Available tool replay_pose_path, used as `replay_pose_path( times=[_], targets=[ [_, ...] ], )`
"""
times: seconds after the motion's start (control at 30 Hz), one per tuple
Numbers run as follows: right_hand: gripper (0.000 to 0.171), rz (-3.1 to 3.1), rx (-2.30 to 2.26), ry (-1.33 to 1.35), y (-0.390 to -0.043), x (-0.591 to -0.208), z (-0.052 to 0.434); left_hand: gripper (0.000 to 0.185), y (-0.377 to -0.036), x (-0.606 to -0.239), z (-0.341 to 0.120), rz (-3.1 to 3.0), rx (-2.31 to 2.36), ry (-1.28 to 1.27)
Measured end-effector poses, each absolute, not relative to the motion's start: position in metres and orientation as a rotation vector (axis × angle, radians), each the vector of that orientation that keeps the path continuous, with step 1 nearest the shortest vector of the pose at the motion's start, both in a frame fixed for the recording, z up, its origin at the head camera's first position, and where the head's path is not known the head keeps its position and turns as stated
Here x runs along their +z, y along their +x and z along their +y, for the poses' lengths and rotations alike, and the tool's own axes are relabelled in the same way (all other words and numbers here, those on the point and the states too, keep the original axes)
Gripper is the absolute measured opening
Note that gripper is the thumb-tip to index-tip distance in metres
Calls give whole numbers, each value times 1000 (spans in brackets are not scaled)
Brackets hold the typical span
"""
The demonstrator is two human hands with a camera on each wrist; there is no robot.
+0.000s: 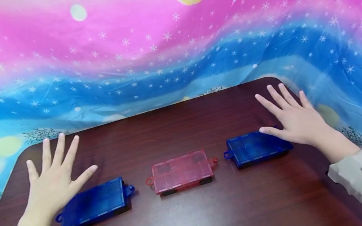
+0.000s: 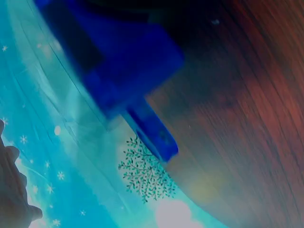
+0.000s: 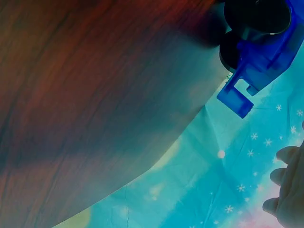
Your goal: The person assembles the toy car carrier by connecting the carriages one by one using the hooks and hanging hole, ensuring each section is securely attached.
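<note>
Three flat, see-through toy wagons with black wheels stand in a loose row, apart from each other. On the left is a blue wagon [image 1: 98, 202], in the middle a red wagon [image 1: 182, 172], on the right another blue wagon [image 1: 250, 148]. Each has a ring coupling at its left end; pegs show at the right ends of the left and middle ones. My left hand [image 1: 52, 184], fingers spread, hovers over the left wagon's far left corner. With fingers fanned out, my right hand [image 1: 296, 119] is by the right wagon, its thumb overlapping that wagon's far edge. Neither hand grips anything.
The wagons stand on a dark brown wooden table [image 1: 193, 224] with rounded far corners. Behind it and along its sides hangs a pink and blue cloth [image 1: 140, 47] printed with snowflakes. Wrist views show the blue wagon's coupling [image 2: 154, 133] and a black wheel [image 3: 256, 19] close up.
</note>
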State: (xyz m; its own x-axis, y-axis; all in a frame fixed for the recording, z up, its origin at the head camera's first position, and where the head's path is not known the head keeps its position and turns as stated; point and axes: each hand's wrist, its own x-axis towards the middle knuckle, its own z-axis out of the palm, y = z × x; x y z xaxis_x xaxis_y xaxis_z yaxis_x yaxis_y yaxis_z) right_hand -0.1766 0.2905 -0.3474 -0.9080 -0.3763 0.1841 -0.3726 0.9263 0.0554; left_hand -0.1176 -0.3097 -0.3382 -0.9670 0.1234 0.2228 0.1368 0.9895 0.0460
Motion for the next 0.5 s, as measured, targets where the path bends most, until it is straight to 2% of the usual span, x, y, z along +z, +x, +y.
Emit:
replay_pose_path(
  times=[0.5],
  targets=[
    [87,-2902,59,682,-166,-354,284,89,-119,-343,-287,-2914,-169,-322]
  ],
)
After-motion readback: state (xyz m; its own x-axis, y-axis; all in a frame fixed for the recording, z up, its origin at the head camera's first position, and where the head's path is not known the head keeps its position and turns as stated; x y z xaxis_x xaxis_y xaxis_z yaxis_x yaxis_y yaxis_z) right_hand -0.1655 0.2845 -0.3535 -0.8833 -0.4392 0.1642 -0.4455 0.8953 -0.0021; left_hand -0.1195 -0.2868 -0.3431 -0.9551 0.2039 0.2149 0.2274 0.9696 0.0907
